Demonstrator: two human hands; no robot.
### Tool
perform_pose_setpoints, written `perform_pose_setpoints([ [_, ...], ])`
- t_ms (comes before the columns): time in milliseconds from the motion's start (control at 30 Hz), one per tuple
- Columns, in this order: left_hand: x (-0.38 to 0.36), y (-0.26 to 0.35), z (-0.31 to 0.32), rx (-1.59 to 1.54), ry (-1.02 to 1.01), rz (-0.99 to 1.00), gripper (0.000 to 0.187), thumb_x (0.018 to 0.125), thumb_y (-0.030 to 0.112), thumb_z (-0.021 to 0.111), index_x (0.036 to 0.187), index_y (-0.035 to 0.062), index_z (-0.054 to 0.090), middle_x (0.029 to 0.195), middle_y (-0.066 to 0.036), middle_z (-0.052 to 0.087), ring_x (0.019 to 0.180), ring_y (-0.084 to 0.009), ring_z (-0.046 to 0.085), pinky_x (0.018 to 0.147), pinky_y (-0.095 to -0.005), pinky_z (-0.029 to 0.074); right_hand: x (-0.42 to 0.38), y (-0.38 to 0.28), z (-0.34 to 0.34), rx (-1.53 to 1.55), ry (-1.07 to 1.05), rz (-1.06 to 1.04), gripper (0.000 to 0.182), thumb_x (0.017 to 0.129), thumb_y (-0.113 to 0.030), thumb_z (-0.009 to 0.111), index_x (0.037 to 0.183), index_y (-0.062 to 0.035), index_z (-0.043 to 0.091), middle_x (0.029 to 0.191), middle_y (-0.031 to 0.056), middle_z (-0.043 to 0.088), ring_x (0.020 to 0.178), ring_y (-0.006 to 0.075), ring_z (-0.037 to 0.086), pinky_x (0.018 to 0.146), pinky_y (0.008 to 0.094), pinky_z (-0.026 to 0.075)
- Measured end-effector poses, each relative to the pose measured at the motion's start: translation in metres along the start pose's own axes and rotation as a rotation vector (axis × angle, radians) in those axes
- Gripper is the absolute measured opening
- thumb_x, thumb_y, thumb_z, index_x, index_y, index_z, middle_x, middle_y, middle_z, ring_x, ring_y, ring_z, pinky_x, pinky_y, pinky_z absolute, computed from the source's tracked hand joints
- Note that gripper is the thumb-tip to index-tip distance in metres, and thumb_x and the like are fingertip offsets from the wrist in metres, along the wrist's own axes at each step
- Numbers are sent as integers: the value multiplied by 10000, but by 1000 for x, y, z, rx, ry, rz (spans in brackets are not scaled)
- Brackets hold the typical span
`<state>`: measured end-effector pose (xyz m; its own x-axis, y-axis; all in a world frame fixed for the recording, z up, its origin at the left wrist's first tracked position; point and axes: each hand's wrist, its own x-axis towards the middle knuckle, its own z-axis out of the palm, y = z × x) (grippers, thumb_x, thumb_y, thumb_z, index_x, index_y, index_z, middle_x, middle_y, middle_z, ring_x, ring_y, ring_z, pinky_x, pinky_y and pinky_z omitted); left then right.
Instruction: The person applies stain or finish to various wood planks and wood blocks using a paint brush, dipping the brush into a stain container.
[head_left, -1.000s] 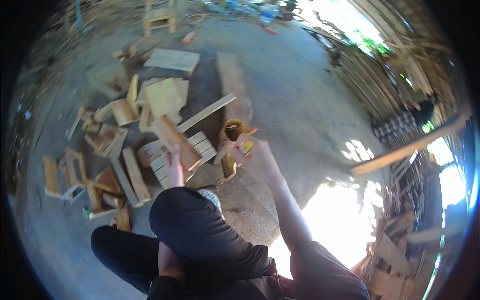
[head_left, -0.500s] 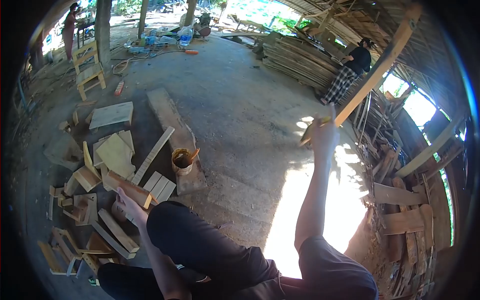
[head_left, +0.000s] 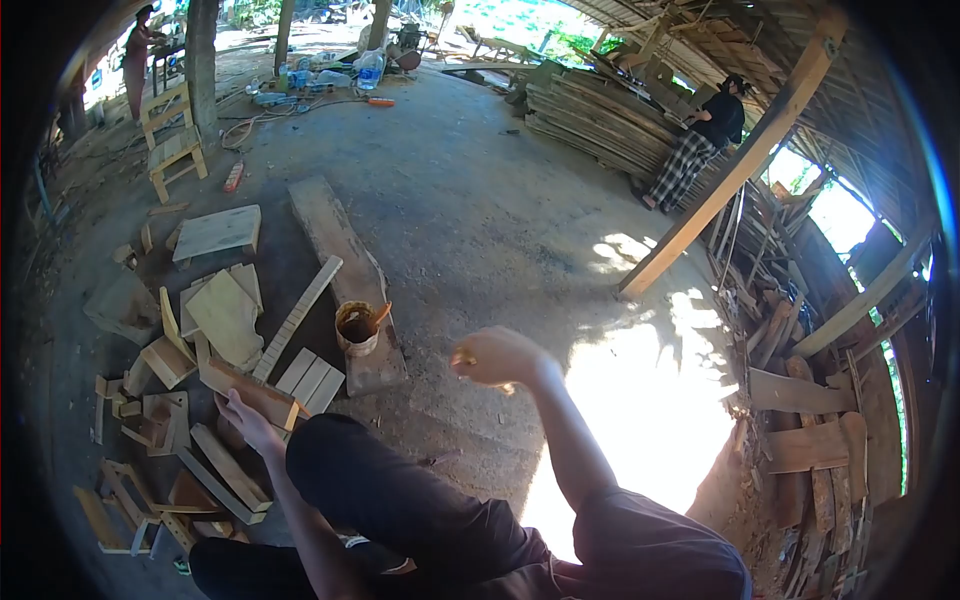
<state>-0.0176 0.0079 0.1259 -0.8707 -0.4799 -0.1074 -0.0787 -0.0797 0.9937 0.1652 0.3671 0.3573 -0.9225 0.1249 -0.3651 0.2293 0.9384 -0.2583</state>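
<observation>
My left hand (head_left: 250, 422) lies against the near side of a long wooden piece (head_left: 250, 390), its visible fingers stretched out. The far end of the piece is beside my raised knee. My right hand (head_left: 500, 358) is in the air to the right of a container (head_left: 357, 330), its fingers curled round something small and yellowish that is too blurred to name. The container stands on a long plank (head_left: 335, 230), with an orange-brown handle (head_left: 381, 314) sticking out. Slatted wood (head_left: 310, 380) lies between the wooden piece and the plank.
Wooden parts (head_left: 225, 318) lie across the floor on the left, near a wooden chair (head_left: 172, 135). A slanting post (head_left: 725, 165) stands on the right, before stacked boards (head_left: 600, 118) and scrap wood (head_left: 775, 325). One person (head_left: 705, 140) stands by the boards, another (head_left: 138, 65) at far left.
My right hand has come down and left, from beside the post toward the container. My left hand stays at the wooden piece, and the view has shifted slightly.
</observation>
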Motion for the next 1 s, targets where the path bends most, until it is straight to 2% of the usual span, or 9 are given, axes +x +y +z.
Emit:
perform_pose_setpoints([
  [100, 27, -23, -2, -29, 43, 66, 718, 1091, 462, 485, 1677, 93, 298, 1691, -210, 347, 1519, -383, 405, 1247, -465, 340, 31, -23, 1, -125, -51, -49, 339, 1078, -354, 574, 1263, -123, 737, 1205, 104, 772, 1137, 295, 717, 1048, 458, 543],
  [167, 36, -24, -8, -31, 22, 115, 693, 1088, 425, 488, 1669, 84, 326, 1687, -203, 365, 1513, -376, 416, 1239, -456, 348, 39, -35, -1, -53, -1, -124, 328, 1080, -335, 564, 1166, -63, 725, 1086, 142, 769, 1090, 345, 715, 979, 490, 543],
  [267, 50, -30, -9, -75, 37, 61, 699, 1067, 432, 530, 1649, 78, 375, 1663, -196, 399, 1469, -367, 466, 1211, -445, 388, 43, -48, -12, -19, -73, -125, 333, 1081, -330, 560, 1109, -30, 703, 1038, 169, 745, 1064, 377, 706, 933, 511, 532],
  [400, 39, -8, -3, -104, 30, -18, 722, 1051, 476, 571, 1630, 75, 412, 1637, -194, 429, 1436, -350, 500, 1181, -435, 423, 61, -44, 2, -11, -84, -104, 323, 1082, -324, 565, 1131, -34, 698, 1065, 177, 738, 1059, 370, 712, 940, 516, 533],
  [500, 49, -28, -7, -96, 0, -10, 737, 1050, 488, 578, 1629, 65, 410, 1639, -200, 421, 1440, -350, 494, 1188, -437, 414, 74, -39, 21, -50, -94, -92, 258, 1061, -266, 612, 1146, -32, 678, 1094, 179, 732, 1067, 364, 713, 918, 499, 543],
  [567, 52, -26, -5, -97, -10, 8, 748, 1048, 494, 583, 1630, 60, 404, 1643, -202, 410, 1445, -351, 489, 1192, -439, 410, 91, -28, 45, 92, 145, -308, 237, 1017, -215, 680, 1153, -21, 663, 1113, 183, 728, 1061, 360, 722, 879, 474, 559],
  [700, 31, -17, 1, -128, 30, -16, 791, 1047, 513, 593, 1653, 66, 348, 1663, -202, 365, 1476, -359, 447, 1207, -457, 390, 108, -70, 33, 213, 332, -413, 208, 991, -159, 699, 1141, -23, 653, 1025, 190, 733, 984, 363, 745, 820, 460, 574],
  [867, -1, 16, 8, -69, -78, -11, 830, 1047, 587, 581, 1679, 132, 292, 1684, -198, 332, 1508, -371, 407, 1221, -475, 379, 121, -148, -3, 172, 619, -445, 318, 986, -279, 698, 1165, -23, 642, 828, 186, 712, 821, 390, 741, 734, 481, 585],
  [1000, -8, 21, 11, -113, -89, -51, 865, 1026, 619, 599, 1695, 188, 260, 1703, -174, 313, 1522, -367, 393, 1221, -511, 370, 137, -188, 1, 287, 674, -521, 429, 973, -319, 701, 1265, -11, 642, 880, 209, 720, 818, 406, 735, 737, 488, 588],
])
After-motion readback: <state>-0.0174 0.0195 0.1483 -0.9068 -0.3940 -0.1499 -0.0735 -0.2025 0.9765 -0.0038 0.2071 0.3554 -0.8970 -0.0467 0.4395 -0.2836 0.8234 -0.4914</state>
